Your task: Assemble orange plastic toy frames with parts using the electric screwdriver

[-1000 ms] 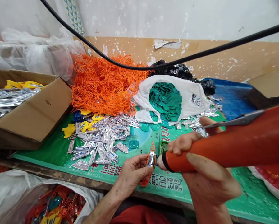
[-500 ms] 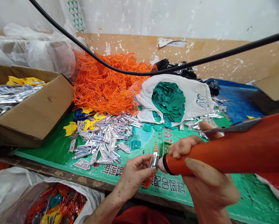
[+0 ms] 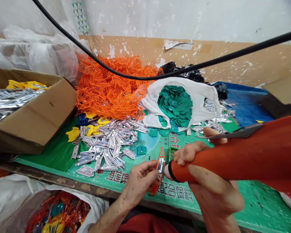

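Observation:
My left hand point(image 3: 138, 183) grips an orange plastic lattice piece point(image 3: 157, 184) with a silver foil strip point(image 3: 161, 165) on it, near the front edge of the green printed mat point(image 3: 257, 200). My right hand point(image 3: 206, 191) is wrapped around a thick orange tubular hand tool point(image 3: 238, 163) with a black collar. A thin metal blade point(image 3: 238, 133) lies along the tool's top. The tool's pale tip touches or nearly touches the orange piece. Part of that tip is hidden by my fingers.
A cardboard box point(image 3: 36, 113) holds silver strips and yellow pieces at left. Behind my hands lie an orange lattice heap point(image 3: 109, 90), a white bag point(image 3: 199, 97) of green pieces, and loose silver strips point(image 3: 106, 145). A black cable point(image 3: 145, 77) crosses above.
The orange piece and foil strip now stand more upright in my left hand. The orange tool has shifted slightly left, and the whole view has moved a little.

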`<state>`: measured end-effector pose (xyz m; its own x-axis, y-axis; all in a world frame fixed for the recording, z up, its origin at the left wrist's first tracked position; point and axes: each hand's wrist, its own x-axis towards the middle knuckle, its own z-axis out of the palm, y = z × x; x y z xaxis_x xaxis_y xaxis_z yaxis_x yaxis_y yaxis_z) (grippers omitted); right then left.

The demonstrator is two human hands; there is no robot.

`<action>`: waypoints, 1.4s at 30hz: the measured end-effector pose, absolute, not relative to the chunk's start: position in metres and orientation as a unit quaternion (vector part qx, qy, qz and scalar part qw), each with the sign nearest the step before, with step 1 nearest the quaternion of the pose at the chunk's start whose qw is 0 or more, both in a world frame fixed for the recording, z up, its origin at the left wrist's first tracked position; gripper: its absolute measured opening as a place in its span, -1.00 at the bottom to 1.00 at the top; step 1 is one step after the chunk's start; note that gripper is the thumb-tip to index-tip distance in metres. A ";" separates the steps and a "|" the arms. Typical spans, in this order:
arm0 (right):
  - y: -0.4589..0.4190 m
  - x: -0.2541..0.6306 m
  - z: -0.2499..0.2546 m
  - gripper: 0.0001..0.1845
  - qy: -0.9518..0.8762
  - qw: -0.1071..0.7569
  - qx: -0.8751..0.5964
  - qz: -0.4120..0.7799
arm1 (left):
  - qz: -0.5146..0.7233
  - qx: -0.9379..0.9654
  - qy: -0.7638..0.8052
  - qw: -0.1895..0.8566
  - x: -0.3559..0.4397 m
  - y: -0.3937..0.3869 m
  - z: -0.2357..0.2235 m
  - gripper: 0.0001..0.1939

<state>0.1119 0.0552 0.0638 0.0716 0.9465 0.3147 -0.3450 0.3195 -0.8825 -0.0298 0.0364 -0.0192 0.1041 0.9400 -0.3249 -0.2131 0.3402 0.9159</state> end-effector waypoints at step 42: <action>0.060 0.114 0.055 -0.74 -0.665 0.524 -0.374 0.378 | 0.422 0.349 0.527 0.650 -0.013 0.042 -0.009 -0.85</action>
